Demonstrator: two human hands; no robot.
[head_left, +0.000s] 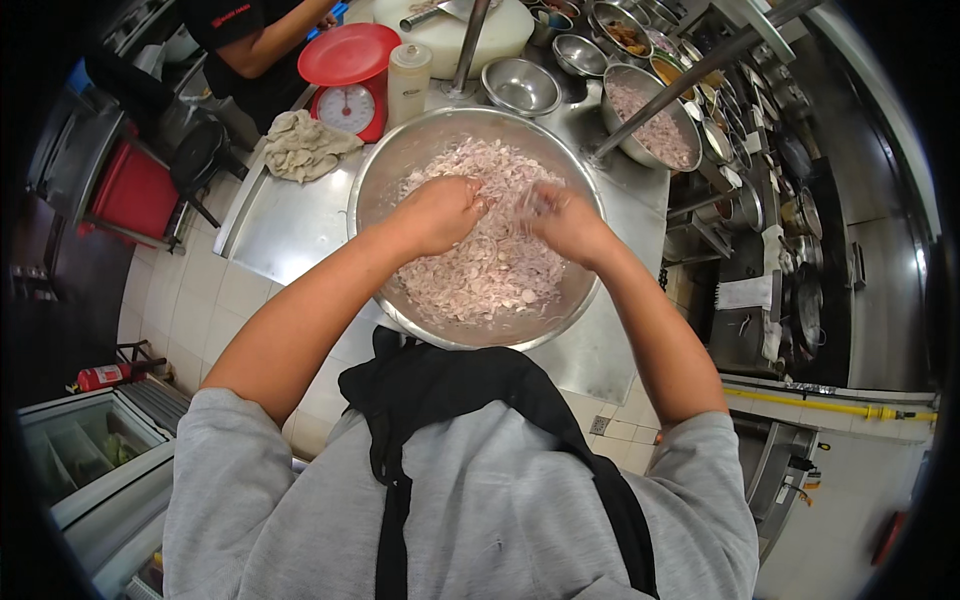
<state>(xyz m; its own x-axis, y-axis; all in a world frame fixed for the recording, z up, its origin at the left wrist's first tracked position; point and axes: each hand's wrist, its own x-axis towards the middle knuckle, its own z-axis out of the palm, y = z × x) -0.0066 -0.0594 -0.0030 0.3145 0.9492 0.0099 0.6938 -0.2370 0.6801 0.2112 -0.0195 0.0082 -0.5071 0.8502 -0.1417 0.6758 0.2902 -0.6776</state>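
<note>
A wide steel mixing bowl (365, 215) holds a heap of thin, pale pink slices that look like sliced shallots (480, 285). Both my hands are over the heap inside the bowl. My left hand (447, 212) has its fingers curled in at the slices, closed on some of them; its fingertips are partly hidden. Opposite it, a short gap away, my right hand (568, 222) is also at the slices. Motion smears its fingers, so their grip does not show.
The bowl rests on a steel table (285, 235). Around it are a crumpled cloth (308, 146), a red dial scale (348, 60), a squeeze bottle (408, 85), a small steel bowl (521, 86) and another bowl of slices (650, 120). A slanting metal post (690, 85) stands at right. Someone's arm (270, 45) is at far left.
</note>
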